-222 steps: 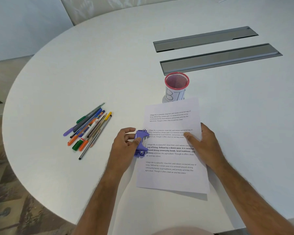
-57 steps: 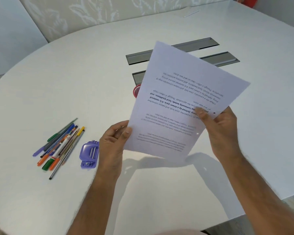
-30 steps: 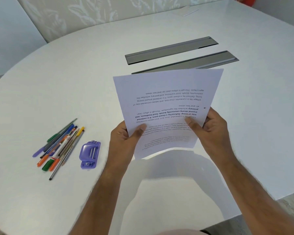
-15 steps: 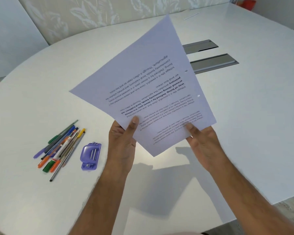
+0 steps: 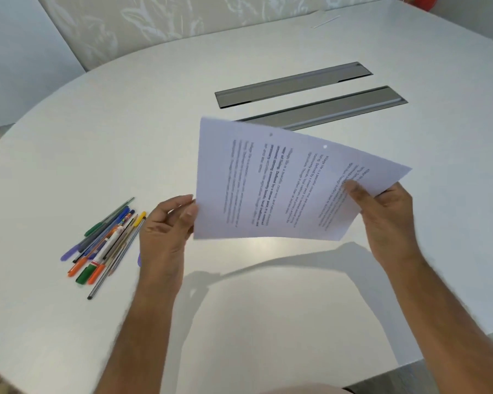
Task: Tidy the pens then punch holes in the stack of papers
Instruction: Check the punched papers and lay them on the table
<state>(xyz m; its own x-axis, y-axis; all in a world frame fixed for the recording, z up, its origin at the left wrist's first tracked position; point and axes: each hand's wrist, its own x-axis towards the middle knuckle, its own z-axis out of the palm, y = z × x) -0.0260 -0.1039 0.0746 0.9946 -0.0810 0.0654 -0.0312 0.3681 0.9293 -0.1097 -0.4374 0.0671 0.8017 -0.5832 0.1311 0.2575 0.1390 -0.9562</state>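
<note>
A stack of papers (image 5: 282, 189) with printed text is held tilted in the air above the white table (image 5: 125, 123), with two punched holes along its far edge. My right hand (image 5: 387, 214) pinches its right corner. My left hand (image 5: 165, 226) is at the stack's left edge with thumb and fingertips touching it; I cannot tell whether it grips. Several coloured pens (image 5: 106, 243) lie in a loose pile at the left. Only a sliver of the purple hole punch (image 5: 139, 258) shows behind my left wrist. The pen cup is hidden.
Two long grey cable slots (image 5: 293, 85) (image 5: 339, 108) are set into the table beyond the papers. The table's edge (image 5: 453, 362) runs close at the lower right. A thin white stick (image 5: 326, 21) lies far back, near a red object (image 5: 421, 1).
The stack has swung down from a raised, steep tilt and turned sideways, so its punched edge now faces away. My left hand slid to the left edge; my right hand moved right.
</note>
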